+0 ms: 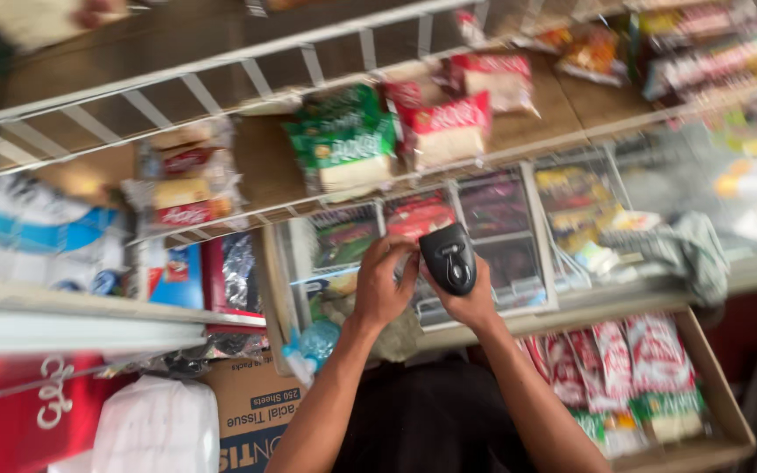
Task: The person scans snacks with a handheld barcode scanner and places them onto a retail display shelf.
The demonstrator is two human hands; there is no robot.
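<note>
Scanner (449, 257), black and handheld, is held up in front of the glass lid (484, 236) of a freezer chest. Right hand (469, 298) is closed around the scanner's lower body from below, fingers wrapped on the grip, with the rounded head pointed up and away. Left hand (382, 282) is raised just beside it, fingers curled narrow, fingertips touching the scanner's upper left edge; whether anything small is pinched there cannot be told, since the frame is motion-blurred. Both forearms are seen rising from the bottom edge. Behind the hands, green packets (344, 144) and red packets (445, 123) are laid on a wooden shelf (265, 158) fronted by a white wire rail (221, 70). A cardboard tray (720, 412) of red-and-white packets is set lower right, and a cardboard box (251, 407) is seen lower left, near a white bag (155, 429).
</note>
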